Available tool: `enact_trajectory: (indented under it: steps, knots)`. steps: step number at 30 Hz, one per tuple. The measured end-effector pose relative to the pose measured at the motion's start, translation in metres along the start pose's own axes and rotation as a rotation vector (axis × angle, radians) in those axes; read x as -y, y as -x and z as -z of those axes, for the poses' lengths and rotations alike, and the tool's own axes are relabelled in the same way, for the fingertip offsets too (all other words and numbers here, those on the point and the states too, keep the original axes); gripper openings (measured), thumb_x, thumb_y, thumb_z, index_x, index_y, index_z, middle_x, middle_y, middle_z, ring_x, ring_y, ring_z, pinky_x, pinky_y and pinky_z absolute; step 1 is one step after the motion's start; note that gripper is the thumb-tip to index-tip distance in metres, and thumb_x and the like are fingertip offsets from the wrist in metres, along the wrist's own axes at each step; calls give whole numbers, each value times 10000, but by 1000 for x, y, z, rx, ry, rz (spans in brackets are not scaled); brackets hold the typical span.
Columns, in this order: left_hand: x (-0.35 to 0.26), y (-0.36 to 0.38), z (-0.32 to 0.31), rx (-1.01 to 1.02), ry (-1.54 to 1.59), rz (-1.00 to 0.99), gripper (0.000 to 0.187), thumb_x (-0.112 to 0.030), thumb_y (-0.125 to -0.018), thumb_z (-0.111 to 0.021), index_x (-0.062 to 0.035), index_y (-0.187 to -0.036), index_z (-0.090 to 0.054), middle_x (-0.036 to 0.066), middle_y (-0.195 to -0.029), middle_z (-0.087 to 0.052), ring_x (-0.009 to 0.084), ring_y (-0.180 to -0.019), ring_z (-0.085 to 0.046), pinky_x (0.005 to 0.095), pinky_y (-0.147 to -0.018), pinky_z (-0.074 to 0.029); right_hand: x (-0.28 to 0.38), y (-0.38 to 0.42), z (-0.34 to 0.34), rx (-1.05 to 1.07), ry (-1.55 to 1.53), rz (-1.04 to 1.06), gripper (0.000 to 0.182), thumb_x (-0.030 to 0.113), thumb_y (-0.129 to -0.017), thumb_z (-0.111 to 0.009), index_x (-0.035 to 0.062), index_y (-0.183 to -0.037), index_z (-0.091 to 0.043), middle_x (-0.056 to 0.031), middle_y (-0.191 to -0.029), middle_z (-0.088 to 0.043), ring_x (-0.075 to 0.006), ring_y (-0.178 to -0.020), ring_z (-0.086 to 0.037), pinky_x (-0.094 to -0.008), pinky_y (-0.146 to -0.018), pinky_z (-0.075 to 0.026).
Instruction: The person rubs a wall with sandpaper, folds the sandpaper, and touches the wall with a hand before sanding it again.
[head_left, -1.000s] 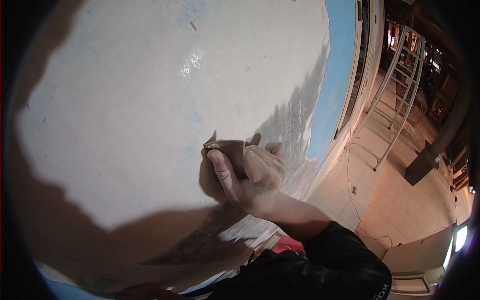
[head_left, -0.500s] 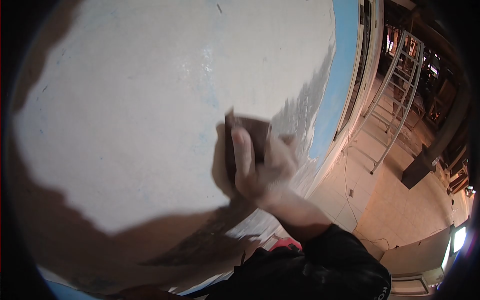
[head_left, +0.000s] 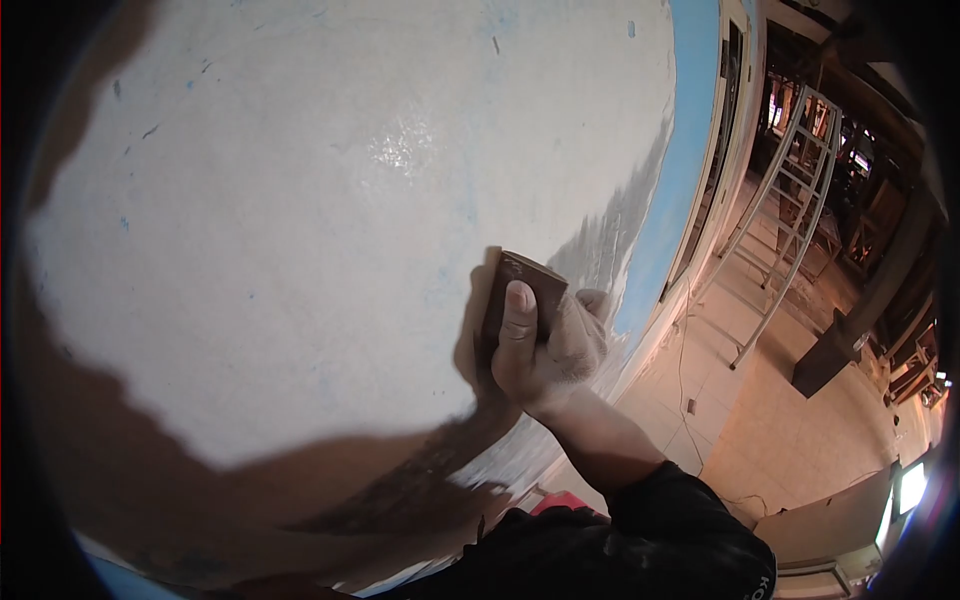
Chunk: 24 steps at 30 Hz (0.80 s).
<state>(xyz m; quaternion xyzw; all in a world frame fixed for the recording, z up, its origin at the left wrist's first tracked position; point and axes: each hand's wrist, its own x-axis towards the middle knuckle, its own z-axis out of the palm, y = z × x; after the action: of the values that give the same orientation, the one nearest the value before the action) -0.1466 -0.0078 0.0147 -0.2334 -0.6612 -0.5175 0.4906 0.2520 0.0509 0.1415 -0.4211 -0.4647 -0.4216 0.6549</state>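
Note:
My right hand (head_left: pixel 545 345) is closed around a piece of dark brown sandpaper (head_left: pixel 530 275), which looks folded or wrapped over a block. The thumb presses along its near face, while the other fingers curl round the right side. The sandpaper lies against a wall (head_left: pixel 330 230) coated in whitish filler, with faint blue specks showing through. Beside the hand, a grey, damp-looking patch (head_left: pixel 625 220) runs along the filler's right edge. I cannot see my left hand.
A strip of blue paint (head_left: pixel 695 130) borders the filler, beside a window or door frame. To the right, a metal ladder (head_left: pixel 780 225) stands on the tiled floor (head_left: pixel 800 420), near a dark post base (head_left: pixel 828 358). A thin cable (head_left: pixel 684 390) trails over the tiles.
My right hand and the sandpaper appear farther right and lower, and the hand is sharper than before. The camera view has also turned slightly, shifting the wall marks and ladder.

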Motion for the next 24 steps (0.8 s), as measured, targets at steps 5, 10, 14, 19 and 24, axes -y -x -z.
enact_trajectory:
  steps: [5, 10, 14, 19, 24]
  knots:
    - [-28, -9, 9, -40, 169, 104, 506, -368, -962, -329, 74, -1178, -445, 219, -1077, -458, 347, -956, -466, 428, -787, -387, -3, -33, -11, -99, 23, 60, 240, 148, -765, -688, -63, -787, -576, -3, -483, -442, -128, -363, -348, -294, -513, -260]
    - [-56, -16, 15, -30, 270, 208, 539, -403, -948, -352, 90, -1136, -464, 211, -1013, -485, 313, -893, -479, 420, -749, -399, 1, 5, 5, 59, -67, 63, 177, 117, -759, -677, -7, -724, -555, 1, -481, -434, -123, -368, -350, -293, -504, -241]
    - [-61, -27, 25, -18, 343, 272, 577, -438, -933, -374, 105, -1093, -483, 204, -950, -512, 279, -831, -492, 411, -711, -411, -4, -25, -11, -68, -13, 131, 188, 107, -752, -675, 7, -689, -528, 0, -494, -448, -111, -372, -352, -295, -500, -231]
    - [-61, -29, 24, -9, 435, 321, 618, -472, -918, -398, 122, -1062, -495, 203, -903, -537, 252, -788, -508, 406, -685, -423, -3, -8, -6, -89, -14, 129, 217, 106, -753, -674, 24, -654, -499, -6, -492, -444, -109, -372, -353, -294, -492, -226]
    - [-33, -19, 12, -3, 444, 156, 627, -468, -917, -403, 124, -1114, -460, 235, -1001, -514, 286, -893, -509, 426, -746, -415, -5, -9, -8, -69, -30, 133, 354, 96, -757, -667, 113, -561, -372, 1, -483, -426, -119, -370, -323, -290, -496, -218]
